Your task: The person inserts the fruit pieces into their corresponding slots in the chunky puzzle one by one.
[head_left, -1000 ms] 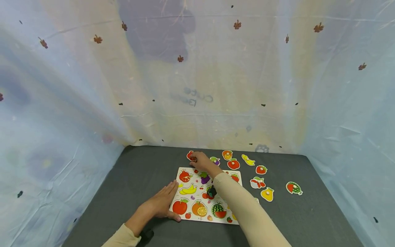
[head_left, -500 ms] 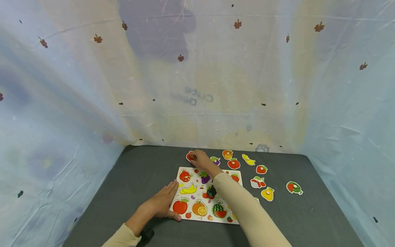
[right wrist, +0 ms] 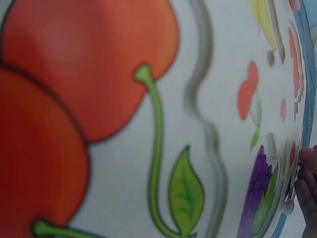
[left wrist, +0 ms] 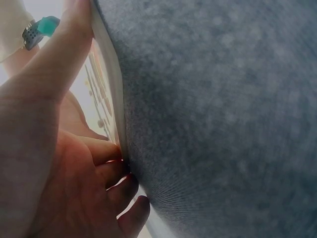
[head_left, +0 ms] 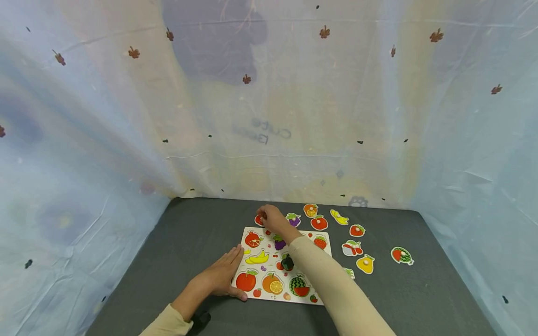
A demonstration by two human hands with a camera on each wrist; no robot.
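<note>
A white fruit puzzle board (head_left: 269, 268) lies on the dark table, with recesses showing a pomegranate, bananas, an apple, an orange and a watermelon. My left hand (head_left: 222, 273) rests against its left edge, fingers extended along the side and thumb at the near corner. In the left wrist view the fingertips (left wrist: 130, 184) touch the board's rim. Beyond the far edge, my right hand (head_left: 273, 218) pinches a red pomegranate puzzle piece (head_left: 258, 220), partly hidden by the fingers. The right wrist view shows the right fingers (right wrist: 308, 161) at the board's far side.
Loose fruit pieces lie behind and right of the board: grapes (head_left: 293, 219), an orange (head_left: 310, 210), an apple (head_left: 319, 223), bananas (head_left: 339, 217), a strawberry (head_left: 357, 231), cherries (head_left: 352, 248), a pear (head_left: 365, 264) and a watermelon (head_left: 402, 255). A patterned curtain (head_left: 269, 116) surrounds the table.
The pomegranate piece has come slightly nearer the board in my right hand, and less of it shows. My left hand and the board stay in place.
</note>
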